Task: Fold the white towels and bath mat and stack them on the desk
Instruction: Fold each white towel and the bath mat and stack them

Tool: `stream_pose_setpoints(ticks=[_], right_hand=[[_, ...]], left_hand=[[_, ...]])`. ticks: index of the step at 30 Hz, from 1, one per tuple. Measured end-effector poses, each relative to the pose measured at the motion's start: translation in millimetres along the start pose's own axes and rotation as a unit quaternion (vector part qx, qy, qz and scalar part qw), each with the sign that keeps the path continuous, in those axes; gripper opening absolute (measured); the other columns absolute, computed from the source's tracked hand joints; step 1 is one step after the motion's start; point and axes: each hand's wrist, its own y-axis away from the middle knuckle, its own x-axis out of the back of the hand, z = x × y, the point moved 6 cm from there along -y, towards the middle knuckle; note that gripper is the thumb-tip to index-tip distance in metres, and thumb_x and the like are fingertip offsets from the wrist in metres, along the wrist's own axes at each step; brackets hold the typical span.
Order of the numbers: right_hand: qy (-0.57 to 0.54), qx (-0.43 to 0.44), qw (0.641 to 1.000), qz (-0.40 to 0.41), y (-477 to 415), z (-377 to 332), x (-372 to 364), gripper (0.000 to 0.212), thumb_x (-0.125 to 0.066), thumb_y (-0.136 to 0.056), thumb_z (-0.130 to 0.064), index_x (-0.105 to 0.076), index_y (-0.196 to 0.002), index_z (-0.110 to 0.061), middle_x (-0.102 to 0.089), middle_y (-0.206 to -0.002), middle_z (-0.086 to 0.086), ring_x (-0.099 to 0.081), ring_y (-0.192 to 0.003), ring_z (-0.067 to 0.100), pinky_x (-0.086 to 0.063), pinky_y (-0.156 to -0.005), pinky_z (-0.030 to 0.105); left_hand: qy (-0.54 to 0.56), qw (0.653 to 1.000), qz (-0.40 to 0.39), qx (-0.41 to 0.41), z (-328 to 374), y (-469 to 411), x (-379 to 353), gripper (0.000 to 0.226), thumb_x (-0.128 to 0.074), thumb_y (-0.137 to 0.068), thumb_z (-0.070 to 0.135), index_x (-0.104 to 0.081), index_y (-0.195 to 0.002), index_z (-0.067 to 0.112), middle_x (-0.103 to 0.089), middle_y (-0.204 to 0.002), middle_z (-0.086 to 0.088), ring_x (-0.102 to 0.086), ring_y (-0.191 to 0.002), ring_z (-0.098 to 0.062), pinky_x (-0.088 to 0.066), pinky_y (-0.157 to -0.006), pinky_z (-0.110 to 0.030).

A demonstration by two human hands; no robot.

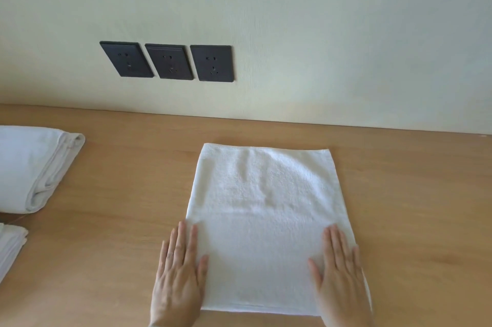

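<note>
- Head view is showing the left hand (178, 276) lying flat, fingers straight and close together, gripping nothing. Its thumb side is pressing on the left edge of the white towel (266, 206), while its outer fingers are lying over bare wood.
- The right hand (340, 278) is lying flat in the same way, fingers straight and thumb spread inward. It is pressing down along the towel's right edge and holding nothing.
- The towel is lying as a flat rectangle between the two hands. It is stretching away from the fingertips toward the wall, with its near edge running between the wrists.
- The wooden surface (119, 193) is carrying the towel and showing bare on the outer side of each hand.
- Well to the left of the left hand and beyond its fingertips, a folded white bundle (29, 166) is sitting on the surface. Its layered edges are facing the hand, and the frame is cutting off its far side.
- Further left of the left hand, about level with its fingertips, the corner of a second folded stack (10, 246) is peeking in, apart from the bundle.
- Beyond both hands, the pale wall (319, 33) is rising from the back of the surface. Three dark sockets (166, 61) are sitting on it side by side, ahead of the left hand.
</note>
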Motion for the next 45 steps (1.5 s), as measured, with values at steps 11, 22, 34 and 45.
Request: stream_pose_setpoints(ticks=[11, 22, 34, 45], right_hand=[[-0.032, 0.229, 0.973, 0.015, -94.8, -132.3, 1.2, 0.053, -0.027, -0.102, -0.038, -0.046, -0.141, -0.007, -0.030, -0.154, 0.007, -0.033, -0.142, 0.022, -0.026, -0.110, 0.043], [0.001, -0.017, 0.993, 0.120, -138.7, -6.0, 34.9, 0.074, -0.010, -0.102, -0.048, -0.046, -0.137, 0.007, -0.032, -0.150, 0.015, -0.032, -0.137, 0.030, -0.012, -0.117, 0.038], [0.031, 0.108, 0.993, 0.038, -201.9, -41.9, 10.1, 0.060, -0.014, -0.103, -0.044, -0.016, -0.153, -0.011, -0.009, -0.160, 0.004, -0.006, -0.149, 0.018, -0.008, -0.117, 0.039], [0.041, 0.031, 0.998, 0.033, -210.3, -10.9, 28.3, 0.072, -0.011, -0.100, -0.054, -0.022, -0.150, -0.004, -0.020, -0.158, 0.010, -0.013, -0.147, 0.021, -0.005, -0.118, 0.042]], left_hand=[[0.018, 0.991, 0.024, -0.128, 84.1, -93.5, -2.9, 0.058, -0.029, -0.098, 0.034, -0.029, -0.152, 0.012, -0.018, -0.162, -0.002, -0.013, -0.149, -0.019, -0.014, -0.117, -0.044], [0.016, 0.996, 0.092, -0.013, 27.2, -117.4, 14.6, 0.063, -0.018, -0.101, 0.044, -0.032, -0.149, 0.004, -0.024, -0.158, -0.012, -0.028, -0.143, -0.029, -0.009, -0.121, -0.037], [-0.049, 0.995, 0.028, -0.086, 36.4, -191.3, 0.9, 0.062, -0.008, -0.099, 0.054, -0.005, -0.156, 0.028, -0.003, -0.164, 0.000, -0.001, -0.151, -0.019, 0.000, -0.120, -0.042], [-0.038, 0.996, 0.034, -0.072, 44.0, -197.5, 13.1, 0.065, -0.017, -0.100, 0.043, -0.018, -0.153, 0.006, -0.015, -0.161, -0.013, -0.013, -0.149, -0.027, -0.011, -0.118, -0.045]])
